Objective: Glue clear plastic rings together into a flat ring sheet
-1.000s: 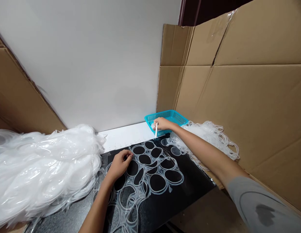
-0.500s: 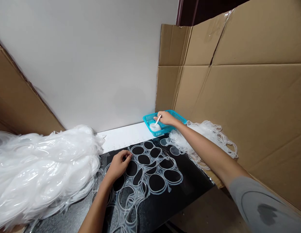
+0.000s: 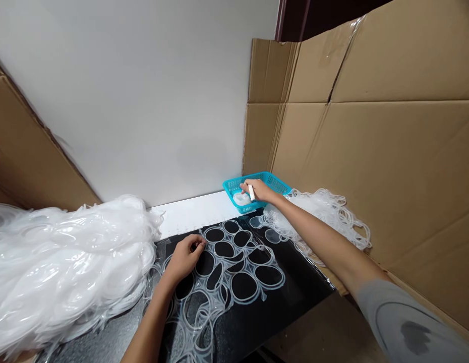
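Observation:
A see-through web of rubbery rings with round openings lies over the black work surface. At its left side rests my left hand, fingers curled together; whether they pinch part of the web is hidden. My right hand is closed around a white stick-like tool, over the teal basket. Inside the basket, just below my fingers, is a small round white piece or dish; its exact kind cannot be made out.
A big pile of clear, whitish ring strips fills the left side. A smaller heap of clear loops lies right of the basket, under my right forearm. Cardboard walls the right side; a white strip runs along the back wall.
Within the basket, my right hand has shifted slightly right and down, and the white tool has turned, its end now pointing more toward me. My left hand has stayed in place.

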The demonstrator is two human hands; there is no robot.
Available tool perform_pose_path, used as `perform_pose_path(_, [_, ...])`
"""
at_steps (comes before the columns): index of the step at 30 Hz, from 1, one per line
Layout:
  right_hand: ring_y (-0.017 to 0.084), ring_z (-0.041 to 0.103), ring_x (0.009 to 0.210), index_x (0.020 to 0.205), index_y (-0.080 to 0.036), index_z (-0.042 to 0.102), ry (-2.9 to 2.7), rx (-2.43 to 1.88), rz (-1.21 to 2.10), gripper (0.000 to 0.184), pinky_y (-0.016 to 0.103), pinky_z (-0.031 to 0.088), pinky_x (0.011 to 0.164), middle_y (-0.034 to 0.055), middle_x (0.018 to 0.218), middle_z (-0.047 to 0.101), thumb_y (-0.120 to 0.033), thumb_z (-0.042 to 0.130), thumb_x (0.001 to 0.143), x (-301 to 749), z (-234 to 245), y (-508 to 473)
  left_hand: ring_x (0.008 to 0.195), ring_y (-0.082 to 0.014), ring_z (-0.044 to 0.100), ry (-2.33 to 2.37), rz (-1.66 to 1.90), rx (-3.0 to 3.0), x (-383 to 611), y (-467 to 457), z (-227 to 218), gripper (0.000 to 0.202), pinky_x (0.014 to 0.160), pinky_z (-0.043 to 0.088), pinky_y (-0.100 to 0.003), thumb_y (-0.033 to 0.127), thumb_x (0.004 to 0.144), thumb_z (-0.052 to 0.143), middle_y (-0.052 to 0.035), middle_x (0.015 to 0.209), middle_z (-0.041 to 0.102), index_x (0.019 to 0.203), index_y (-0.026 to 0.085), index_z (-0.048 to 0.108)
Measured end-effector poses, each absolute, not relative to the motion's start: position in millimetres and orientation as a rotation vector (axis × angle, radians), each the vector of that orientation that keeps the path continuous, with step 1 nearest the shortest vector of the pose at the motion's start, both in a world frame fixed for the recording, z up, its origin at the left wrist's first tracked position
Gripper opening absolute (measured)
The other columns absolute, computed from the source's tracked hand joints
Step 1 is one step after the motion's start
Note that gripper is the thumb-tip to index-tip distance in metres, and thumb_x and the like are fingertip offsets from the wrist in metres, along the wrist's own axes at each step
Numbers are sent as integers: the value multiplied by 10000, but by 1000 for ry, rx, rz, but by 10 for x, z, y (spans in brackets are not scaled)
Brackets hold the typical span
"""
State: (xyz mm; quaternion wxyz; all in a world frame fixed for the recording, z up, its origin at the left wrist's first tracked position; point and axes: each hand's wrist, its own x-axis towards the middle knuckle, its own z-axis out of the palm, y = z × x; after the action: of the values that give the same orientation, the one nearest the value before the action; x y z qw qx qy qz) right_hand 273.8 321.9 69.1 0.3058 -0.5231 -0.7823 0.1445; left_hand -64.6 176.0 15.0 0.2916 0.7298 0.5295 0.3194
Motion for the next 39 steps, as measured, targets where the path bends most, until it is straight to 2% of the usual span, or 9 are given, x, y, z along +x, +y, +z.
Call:
perform_pose_path(5, [203, 719, 912, 984, -159, 767, -2024, -1521, 382, 107, 259, 482, 769, 98, 1025, 809, -246, 731, 933, 2694, 671, 3377, 822, -253, 658, 1393, 856, 1940, -639, 1765, 149, 326, 783, 522, -372, 485, 838, 558, -82, 875, 758, 873, 206, 723])
perform_pose_path(9, [205, 735, 939, 993, -183, 813, -2103, -1533, 458, 160, 242, 497, 769, 85, 1064, 819, -216, 831, 837, 2634, 596, 3467, 789, -246, 654, 1392, 867, 1941, -640, 1759, 153, 320, 750, 516, -367, 473, 847, 566, -78, 857, 759, 872, 202, 734])
perform_pose_path(13, [196, 730, 854, 930, -175, 832, -2126, -1508, 492, 84, 242, 491, 733, 71, 951, 824, -202, 775, 875, 2592, 550, 3470, 786, -237, 649, 1391, 874, 1950, -647, 1757, 139, 305, 754, 513, -362, 457, 861, 560, -74, 861, 758, 866, 202, 728])
perform_pose_path(19, [193, 719, 917, 932, -152, 816, -2082, -1464, 464, 101, 244, 485, 799, 81, 983, 817, -197, 729, 909, 2603, 614, 3449, 791, -231, 637, 1376, 852, 1944, -658, 1768, 120, 306, 765, 503, -360, 450, 870, 547, -75, 870, 740, 892, 197, 716])
perform_pose_path(23, [188, 723, 954, 1008, -139, 800, -1968, -1472, 463, 158, 237, 497, 817, 88, 1038, 814, -188, 665, 943, 2644, 673, 3479, 784, -232, 639, 1372, 857, 1940, -647, 1766, 135, 298, 761, 508, -361, 447, 861, 554, -76, 864, 743, 884, 198, 716])
perform_pose_path(25, [191, 730, 945, 991, -140, 803, -1913, -1501, 474, 170, 237, 503, 808, 88, 1029, 817, -138, 651, 916, 2673, 668, 3484, 787, -236, 644, 1377, 859, 1938, -640, 1764, 145, 293, 762, 513, -363, 446, 852, 558, -73, 855, 744, 878, 201, 717])
perform_pose_path(29, [221, 739, 902, 837, -152, 812, -1874, -1563, 490, 191, 263, 506, 790, 87, 916, 819, -35, 666, 793, 2715, 608, 3448, 803, -249, 651, 1397, 854, 1942, -633, 1758, 163, 312, 770, 515, -372, 469, 845, 561, -77, 852, 746, 874, 203, 722])
perform_pose_path(34, [205, 728, 933, 936, -155, 817, -1807, -1515, 464, 206, 260, 512, 811, 90, 991, 817, -95, 643, 842, 2716, 694, 3418, 792, -244, 654, 1386, 860, 1943, -636, 1750, 174, 299, 758, 518, -364, 454, 847, 565, -79, 862, 756, 867, 203, 726])
perform_pose_path(39, [157, 683, 705, 993, -128, 811, -1822, -1463, 656, 255, 224, 503, 637, 77, 856, 799, -107, 603, 846, 2703, 887, 3431, 784, -239, 650, 1389, 859, 1961, -643, 1770, 140, 297, 749, 519, -357, 446, 855, 561, -78, 860, 750, 885, 202, 729])
